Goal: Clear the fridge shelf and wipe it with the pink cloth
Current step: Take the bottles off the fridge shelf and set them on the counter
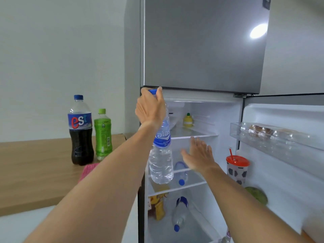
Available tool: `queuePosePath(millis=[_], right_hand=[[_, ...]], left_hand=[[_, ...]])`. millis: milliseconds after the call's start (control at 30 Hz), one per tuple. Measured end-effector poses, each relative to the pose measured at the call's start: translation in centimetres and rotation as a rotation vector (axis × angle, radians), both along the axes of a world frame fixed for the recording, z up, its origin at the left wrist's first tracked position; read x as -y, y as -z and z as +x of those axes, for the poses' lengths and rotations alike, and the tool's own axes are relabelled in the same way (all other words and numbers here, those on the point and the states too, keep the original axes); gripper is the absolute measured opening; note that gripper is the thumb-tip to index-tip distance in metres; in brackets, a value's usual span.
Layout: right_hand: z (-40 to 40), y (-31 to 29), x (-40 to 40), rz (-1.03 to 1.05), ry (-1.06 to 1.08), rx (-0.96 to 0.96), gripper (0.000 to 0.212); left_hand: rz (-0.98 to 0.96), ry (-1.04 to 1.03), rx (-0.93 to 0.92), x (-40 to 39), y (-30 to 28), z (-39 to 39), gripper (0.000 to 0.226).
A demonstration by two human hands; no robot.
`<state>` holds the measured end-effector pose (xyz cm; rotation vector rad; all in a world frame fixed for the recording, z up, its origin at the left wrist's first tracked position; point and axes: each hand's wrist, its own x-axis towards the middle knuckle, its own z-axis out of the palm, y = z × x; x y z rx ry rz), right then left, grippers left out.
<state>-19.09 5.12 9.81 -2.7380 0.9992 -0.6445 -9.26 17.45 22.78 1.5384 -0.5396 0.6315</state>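
Three water bottles: one (161, 155) hangs upright before the open fridge, the left hand (151, 109) clenched round its neck; one (181, 172) lies on the middle shelf (192, 183); one (179, 214) lies below. The right hand (199, 156), fingers spread and grasping nothing, reaches toward the shelf. At 9 o'clock, the worktop (35, 163) carries one cola bottle (81, 130), one green bottle (103, 135) and the pink cloth (87, 170), partly hidden by the left forearm. One cup (237, 170) stands at 3 o'clock.
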Motion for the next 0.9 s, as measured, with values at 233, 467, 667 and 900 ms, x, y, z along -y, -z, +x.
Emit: queuePosePath(millis=[233, 467, 667, 900], right_hand=[[2.5, -4.4, -6.0, 0.025, -0.15, 0.08, 0.066], [7.4, -5.8, -12.9, -0.009, -0.298, 0.115, 0.055], [12.1, -3.6, -16.8, -0.065, -0.433, 0.046, 0.051], [16.7, 2.2, -18.9, 0.072, -0.488, -0.15, 0.06]], left_hand=[[-0.001, -0.159, -0.017, -6.9, -4.7, 2.6, 0.03], [0.054, -0.279, -0.025, -13.2, -5.3, 6.5, 0.036], [0.126, -0.392, -0.041, -17.4, -3.5, 10.6, 0.038], [0.114, -0.464, -0.081, -21.6, -2.9, 15.2, 0.037]])
